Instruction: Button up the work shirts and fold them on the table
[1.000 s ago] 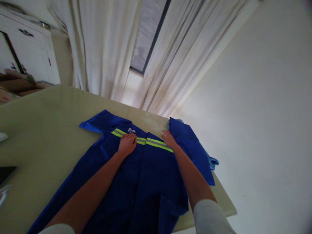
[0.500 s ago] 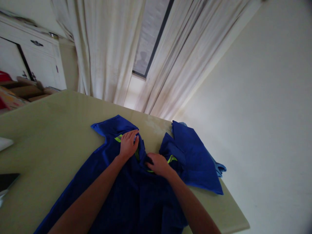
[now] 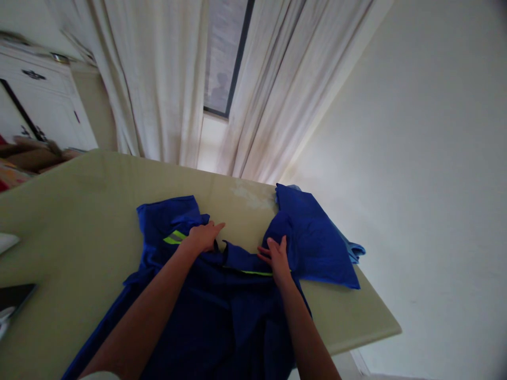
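A dark blue work jacket [image 3: 214, 311] with yellow-green and grey reflective strips lies spread in front of me, its collar [image 3: 243, 257] at the far end. My left hand [image 3: 203, 236] is at the left shoulder, index finger stretched to the right and the other fingers curled down over the cloth, partly hidden. On the right shoulder, my right hand [image 3: 278, 258] rests with its fingers spread and raised, touching the fabric beside the collar. The left sleeve [image 3: 166, 211] lies bent outward; the right sleeve [image 3: 279, 226] bunches against a folded blue garment [image 3: 319, 240].
The pale table [image 3: 91, 211] ends at a right corner near the wall. Light blue cloth [image 3: 356, 250] sticks out under the folded garment. A dark flat object [image 3: 16, 295] and a white item [image 3: 7, 241] lie at the left edge. Curtains [image 3: 158, 79] hang behind the table.
My hands have moved apart, the right one outward to the right shoulder, its fingers now spread. The bunched collar area is now stretched wider. The view has shifted slightly right.
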`<state>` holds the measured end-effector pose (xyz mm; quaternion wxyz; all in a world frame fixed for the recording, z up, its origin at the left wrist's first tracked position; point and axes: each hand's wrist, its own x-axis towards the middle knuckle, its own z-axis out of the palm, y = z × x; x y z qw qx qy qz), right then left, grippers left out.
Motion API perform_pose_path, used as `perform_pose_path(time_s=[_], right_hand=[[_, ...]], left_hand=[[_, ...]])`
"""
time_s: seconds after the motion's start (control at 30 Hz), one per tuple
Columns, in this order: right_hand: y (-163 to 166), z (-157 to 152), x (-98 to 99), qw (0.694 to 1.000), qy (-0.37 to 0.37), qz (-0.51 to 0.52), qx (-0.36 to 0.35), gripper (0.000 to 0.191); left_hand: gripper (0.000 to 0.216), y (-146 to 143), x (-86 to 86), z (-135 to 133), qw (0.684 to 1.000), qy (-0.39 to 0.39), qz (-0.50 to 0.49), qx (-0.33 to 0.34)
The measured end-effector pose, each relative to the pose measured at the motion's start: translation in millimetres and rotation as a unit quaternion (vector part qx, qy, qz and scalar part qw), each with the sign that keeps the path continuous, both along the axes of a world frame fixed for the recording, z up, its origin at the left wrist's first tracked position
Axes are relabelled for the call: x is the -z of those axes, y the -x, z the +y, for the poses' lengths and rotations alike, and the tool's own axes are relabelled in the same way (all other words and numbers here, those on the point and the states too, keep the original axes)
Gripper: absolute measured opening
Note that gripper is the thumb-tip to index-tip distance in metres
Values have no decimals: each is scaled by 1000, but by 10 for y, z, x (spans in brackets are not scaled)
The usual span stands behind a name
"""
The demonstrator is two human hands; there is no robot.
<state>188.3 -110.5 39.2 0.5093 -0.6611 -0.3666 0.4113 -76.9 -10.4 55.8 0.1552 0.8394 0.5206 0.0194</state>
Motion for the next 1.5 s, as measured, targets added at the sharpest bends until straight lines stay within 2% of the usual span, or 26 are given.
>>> perform_pose_path(time_s=[0.07, 0.17, 0.2, 0.27, 0.33, 0.37, 0.43, 0.53, 0.6, 0.67, 0.73, 0.77, 0.87, 0.93, 0.97, 1.03, 1.1, 1.2, 1.27, 1.33, 1.43, 1.5], right_hand=[[-68, 8, 106, 1000, -15, 4, 24, 108], [-52, -24, 217, 986, -52, -157, -12, 101], [-31, -29, 222, 969, -66, -233, -46, 93], [11, -10, 179, 916, -71, -366, -148, 68], [37, 52, 77, 856, -50, -449, -251, 48], [43, 95, 11, 832, -39, -473, -288, 43], [48, 192, -133, 805, -23, -493, -330, 46], [75, 318, -338, 804, -1, -459, -379, 57], [118, 373, -443, 807, 22, -419, -416, 54], [162, 405, -536, 805, 34, -405, -433, 41], [181, 420, -645, 806, 25, -425, -410, 26], [175, 423, -707, 814, 11, -444, -375, 21], [116, 425, -866, 843, -64, -503, -178, 24], [78, 420, -853, 842, -107, -524, -69, 28], [69, 414, -790, 839, -116, -529, -53, 30], [74, 389, -559, 832, -110, -534, -102, 35], [98, 346, -261, 822, -88, -540, -160, 49], [131, 293, 65, 822, -45, -547, -151, 49], [133, 319, 107, 837, -6, -533, -123, 44], [121, 424, 31, 853, 59, -506, -111, 48], [114, 710, -131, 868, 144, -467, -93, 60], [149, 927, -186, 891, 140, -417, -111, 61]], left_hand=[[67, 6, -50, -10, 1000, 11, 4, 10], [34, -38, -115, -27, 999, 30, 14, 27], [28, -47, -131, -29, 999, 33, 16, 30], [24, -40, -163, -22, 999, 34, 17, 39], [24, 0, -208, -6, 998, 17, -4, 62], [24, 26, -240, 3, 997, 0, -22, 73], [21, 77, -322, 18, 994, -38, -63, 82], [17, 111, -479, 20, 987, -73, -117, 79], [21, 107, -595, 1, 977, -95, -163, 103], [28, 104, -720, -36, 964, -112, -204, 131], [33, 133, -859, -90, 956, -115, -231, 140], [33, 165, -930, -121, 953, -116, -243, 138], [28, 316, -1099, -205, 941, -134, -280, 137], [21, 418, -1108, -214, 938, -135, -283, 147], [21, 454, -1064, -193, 943, -123, -273, 149], [39, 479, -875, -101, 960, -89, -239, 113], [59, 451, -584, 39, 974, -77, -210, 24], [59, 391, -97, 244, 968, -125, -186, -116], [56, 384, 180, 321, 962, -137, -153, -181], [56, 403, 380, 339, 962, -136, -107, -213], [59, 427, 521, 311, 965, -143, -64, -212], [61, 424, 530, 294, 965, -143, -60, -212]])
